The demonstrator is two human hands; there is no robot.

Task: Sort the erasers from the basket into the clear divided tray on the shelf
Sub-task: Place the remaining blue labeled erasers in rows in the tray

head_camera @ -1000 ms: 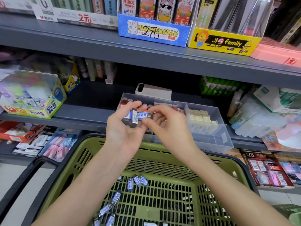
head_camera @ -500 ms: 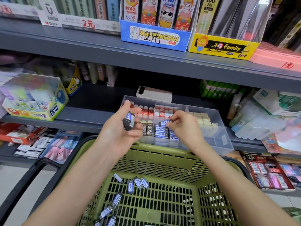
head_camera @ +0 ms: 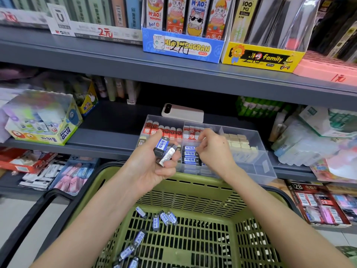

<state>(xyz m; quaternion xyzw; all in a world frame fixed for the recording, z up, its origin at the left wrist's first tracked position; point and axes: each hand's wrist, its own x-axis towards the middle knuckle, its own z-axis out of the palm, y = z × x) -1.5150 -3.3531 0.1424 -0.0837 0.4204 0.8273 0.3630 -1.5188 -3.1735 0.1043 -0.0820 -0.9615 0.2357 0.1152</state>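
Observation:
My left hand (head_camera: 152,167) grips a few blue-and-black sleeved erasers (head_camera: 164,150) just above the far rim of the green basket (head_camera: 195,183). Several more of these erasers (head_camera: 164,217) lie loose on the basket floor. On the shelf behind stands the clear divided tray (head_camera: 253,161). It holds red erasers at the back, cream ones on the right and a stack of blue ones (head_camera: 190,154) in the middle. My right hand (head_camera: 214,151) hovers over that middle compartment, right of the blue stack. Its fingers are loosely curled and no eraser shows in them.
A white phone-like device (head_camera: 183,113) lies behind the tray. A glue display box (head_camera: 44,122) sits at the shelf's left and plastic-wrapped packs (head_camera: 301,144) at its right. Boxed stationery lines the upper shelf (head_camera: 116,62). The basket's black handle (head_camera: 29,215) hangs at the left.
My right hand took an eraser from my left hand, carried it to the tray's middle compartment and left it on the blue stack. My left hand stayed near the basket rim.

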